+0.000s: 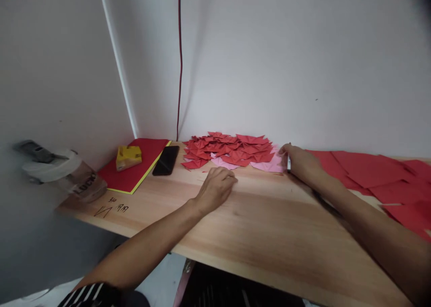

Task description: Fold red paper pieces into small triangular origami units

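My left hand rests on the wooden tabletop with its fingers curled in; no object shows in it, though the palm side is hidden. Just beyond it lies a heap of folded red paper pieces, with some pink folded pieces at its front edge. At the heap's right end, my right hand is closed around a white marker pen with a dark end. Its fingertips are beside a pink folded paper, and whether they touch it I cannot tell.
Red paper sheets spread along the right side. A black phone lies left of the heap, near a red sheet bearing a yellow packet. A lidded cup stands far left. A wall backs the table.
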The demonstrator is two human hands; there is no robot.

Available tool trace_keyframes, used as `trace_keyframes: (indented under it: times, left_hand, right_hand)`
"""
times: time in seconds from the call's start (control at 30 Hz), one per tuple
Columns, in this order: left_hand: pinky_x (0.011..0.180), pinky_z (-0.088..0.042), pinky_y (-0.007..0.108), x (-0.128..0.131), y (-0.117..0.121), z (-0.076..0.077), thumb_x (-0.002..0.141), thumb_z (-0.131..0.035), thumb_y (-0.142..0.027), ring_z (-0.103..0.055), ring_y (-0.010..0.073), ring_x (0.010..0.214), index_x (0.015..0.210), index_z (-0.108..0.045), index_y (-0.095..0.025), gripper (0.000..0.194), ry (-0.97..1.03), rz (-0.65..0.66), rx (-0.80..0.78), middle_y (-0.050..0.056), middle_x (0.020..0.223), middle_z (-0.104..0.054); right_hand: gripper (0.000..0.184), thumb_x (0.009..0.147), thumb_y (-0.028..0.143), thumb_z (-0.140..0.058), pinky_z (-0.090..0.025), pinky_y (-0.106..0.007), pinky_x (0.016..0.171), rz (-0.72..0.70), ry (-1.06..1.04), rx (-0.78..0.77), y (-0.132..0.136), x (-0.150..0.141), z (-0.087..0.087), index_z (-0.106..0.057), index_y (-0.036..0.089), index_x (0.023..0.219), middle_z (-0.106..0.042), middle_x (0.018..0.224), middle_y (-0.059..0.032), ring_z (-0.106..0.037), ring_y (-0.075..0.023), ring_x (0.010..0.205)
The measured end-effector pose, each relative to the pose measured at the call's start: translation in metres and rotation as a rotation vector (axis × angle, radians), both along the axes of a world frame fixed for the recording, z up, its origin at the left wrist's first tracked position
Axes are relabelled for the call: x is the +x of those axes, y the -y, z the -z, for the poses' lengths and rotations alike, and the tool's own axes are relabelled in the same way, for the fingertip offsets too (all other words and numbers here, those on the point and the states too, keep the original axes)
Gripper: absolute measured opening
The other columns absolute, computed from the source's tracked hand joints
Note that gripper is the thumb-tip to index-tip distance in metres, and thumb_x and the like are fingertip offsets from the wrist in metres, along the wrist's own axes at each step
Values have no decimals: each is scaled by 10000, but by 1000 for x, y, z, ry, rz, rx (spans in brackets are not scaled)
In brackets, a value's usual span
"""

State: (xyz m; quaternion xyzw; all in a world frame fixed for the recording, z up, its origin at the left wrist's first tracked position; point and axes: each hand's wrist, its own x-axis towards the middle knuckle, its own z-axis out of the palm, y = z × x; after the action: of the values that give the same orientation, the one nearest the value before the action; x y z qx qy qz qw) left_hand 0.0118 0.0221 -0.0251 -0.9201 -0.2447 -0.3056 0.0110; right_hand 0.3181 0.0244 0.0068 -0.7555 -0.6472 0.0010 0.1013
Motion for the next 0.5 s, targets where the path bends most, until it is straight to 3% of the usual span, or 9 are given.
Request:
trace_keyframes:
  times: [0.1,0.33,0.5]
  left_hand:
    - [840,-411,356,2,0,0,895,-498,-119,-563,195,991,996,-662,-175,200,4,8,-4,79,1016,-673]
    - [828,-404,364,3,-2,4,922,-494,-143,-557,205,983,967,-659,-182,176,26,-7,-16,75,1019,-679]
    - [822,-403,363,2,-3,3,914,-506,-133,-557,208,986,959,-655,-186,164,42,-12,-20,73,1023,-679]
  right_hand:
    - [491,706,101,-608,-407,-342,622,67,59,-60,-1,14,-1,-575,149,1194,-633,1175,-184,-626,-339,986]
    - [397,921,258,-441,-439,-351,687,74,93,-92,-2,10,6,-518,195,1305,-615,1167,-177,-622,-324,1005]
    - [402,936,239,-421,-441,-326,725,151,73,-143,-6,41,-21,-525,201,1322,-634,1218,-151,-612,-275,1041]
